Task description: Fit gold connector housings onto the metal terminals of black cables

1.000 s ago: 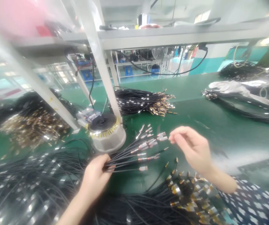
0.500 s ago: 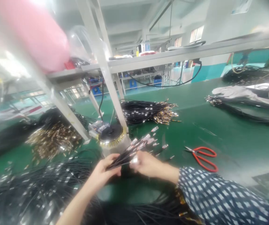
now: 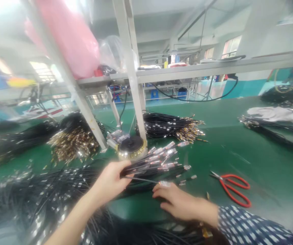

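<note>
My left hand is closed around a bundle of thin black cables. Their pale, shiny connector ends fan out to the right. A single cable with a connector sticks out lower than the others. Just below that connector is my right hand, its fingertips at or against it and its thumb apart from the fingers. Behind the bundle stands a round dispenser-like container with a black top and a yellow-fringed rim.
Red-handled scissors lie on the green table to the right. Loose black cables cover the left front. Cable bundles with brass-coloured tips lie behind. White shelf posts rise from the table.
My right hand has moved away from the bundle, down and right, and its fingers have loosened. One cable now stands apart from the bundle. The view has shifted left.
</note>
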A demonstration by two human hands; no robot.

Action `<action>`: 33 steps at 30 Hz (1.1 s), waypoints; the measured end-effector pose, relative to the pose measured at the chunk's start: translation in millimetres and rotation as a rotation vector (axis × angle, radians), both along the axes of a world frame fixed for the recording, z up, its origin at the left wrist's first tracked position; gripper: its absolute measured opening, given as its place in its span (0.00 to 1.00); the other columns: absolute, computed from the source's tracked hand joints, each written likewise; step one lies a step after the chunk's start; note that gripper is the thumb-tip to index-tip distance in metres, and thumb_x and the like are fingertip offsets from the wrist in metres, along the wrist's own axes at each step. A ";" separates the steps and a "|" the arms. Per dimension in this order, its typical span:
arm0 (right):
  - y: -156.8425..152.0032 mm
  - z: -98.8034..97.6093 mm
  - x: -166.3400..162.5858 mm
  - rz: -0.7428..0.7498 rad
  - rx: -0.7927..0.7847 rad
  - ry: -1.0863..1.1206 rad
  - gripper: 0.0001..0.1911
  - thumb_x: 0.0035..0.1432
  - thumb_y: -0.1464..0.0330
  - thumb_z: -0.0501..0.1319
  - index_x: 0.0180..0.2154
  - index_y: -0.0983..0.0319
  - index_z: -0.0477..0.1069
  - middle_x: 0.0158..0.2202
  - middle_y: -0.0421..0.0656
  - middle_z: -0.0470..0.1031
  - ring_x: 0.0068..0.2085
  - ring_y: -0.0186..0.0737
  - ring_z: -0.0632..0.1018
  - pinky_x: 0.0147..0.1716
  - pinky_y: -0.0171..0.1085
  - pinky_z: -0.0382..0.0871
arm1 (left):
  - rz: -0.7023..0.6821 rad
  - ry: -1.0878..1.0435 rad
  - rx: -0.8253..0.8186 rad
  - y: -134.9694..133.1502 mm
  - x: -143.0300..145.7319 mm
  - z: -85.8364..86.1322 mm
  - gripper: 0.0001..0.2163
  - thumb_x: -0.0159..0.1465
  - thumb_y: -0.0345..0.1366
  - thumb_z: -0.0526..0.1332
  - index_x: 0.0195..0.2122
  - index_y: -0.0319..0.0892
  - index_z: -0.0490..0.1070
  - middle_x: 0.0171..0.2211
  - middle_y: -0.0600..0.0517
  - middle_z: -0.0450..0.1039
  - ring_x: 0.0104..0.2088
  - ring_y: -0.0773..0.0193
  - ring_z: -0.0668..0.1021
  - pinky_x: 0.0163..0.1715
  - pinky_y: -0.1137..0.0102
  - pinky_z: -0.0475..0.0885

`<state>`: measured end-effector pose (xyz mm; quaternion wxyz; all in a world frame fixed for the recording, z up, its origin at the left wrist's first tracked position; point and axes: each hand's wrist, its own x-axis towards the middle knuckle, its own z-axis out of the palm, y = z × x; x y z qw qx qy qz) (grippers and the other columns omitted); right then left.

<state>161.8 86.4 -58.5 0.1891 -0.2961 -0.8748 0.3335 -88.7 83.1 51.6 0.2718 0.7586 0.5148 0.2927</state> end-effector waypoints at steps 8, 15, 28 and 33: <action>54.4 -4.1 -6.0 -0.007 0.087 -0.030 0.14 0.57 0.75 0.58 0.45 0.61 0.74 0.50 0.48 0.75 0.53 0.46 0.73 0.56 0.47 0.65 | -0.123 -0.060 -0.030 -17.1 27.0 15.8 0.05 0.54 0.27 0.58 0.24 0.42 0.70 0.23 0.57 0.66 0.26 0.65 0.67 0.26 0.72 0.60; 50.9 -11.1 -5.1 -0.013 0.067 0.009 0.18 0.53 0.75 0.61 0.46 0.60 0.73 0.51 0.47 0.74 0.53 0.44 0.72 0.57 0.45 0.64 | 0.042 -0.945 -0.372 -76.9 33.0 45.4 0.10 0.60 0.38 0.64 0.23 0.44 0.69 0.15 0.60 0.54 0.15 0.73 0.53 0.17 0.73 0.51; 18.6 48.0 -29.9 -0.164 -0.308 0.203 0.18 0.66 0.58 0.51 0.41 0.63 0.73 0.35 0.44 0.77 0.31 0.34 0.77 0.33 0.35 0.73 | 0.124 -1.435 -0.808 -71.6 61.8 -77.7 0.17 0.60 0.51 0.64 0.33 0.41 0.71 0.16 0.60 0.61 0.12 0.76 0.55 0.15 0.75 0.54; 0.7 58.4 -57.1 -0.162 -0.516 0.451 0.10 0.57 0.63 0.63 0.37 0.63 0.71 0.30 0.39 0.72 0.29 0.32 0.72 0.28 0.31 0.68 | 0.190 -1.312 -0.779 -73.0 68.4 -78.5 0.19 0.57 0.54 0.65 0.27 0.41 0.70 0.15 0.56 0.68 0.10 0.71 0.65 0.14 0.72 0.60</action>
